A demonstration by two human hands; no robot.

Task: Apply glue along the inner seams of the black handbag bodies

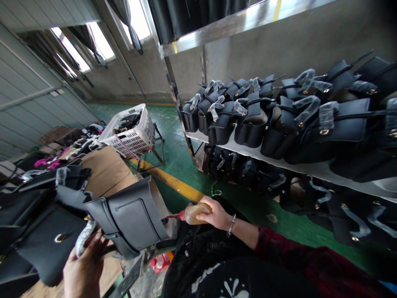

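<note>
A black handbag (133, 219) lies tilted on its side in front of me, its pale-lined open end turned to the right. My left hand (82, 265) is closed round its handle end, where clear plastic wrap (85, 236) covers the handle. In my right hand (217, 213) I grip an amber squeeze bottle (194, 215) with a red nozzle (178, 215). The nozzle's dark tip is at the bag's open edge; whether it touches cannot be made out. More black bags (46, 244) are piled beside my left hand.
Brown cardboard (107, 169) lies under and behind the bag. A white plastic basket (135, 142) with dark items stands on a metal frame beyond. On the right, a rack's shelf (223, 142) carries rows of black bags. A red container (160, 263) sits low near my lap.
</note>
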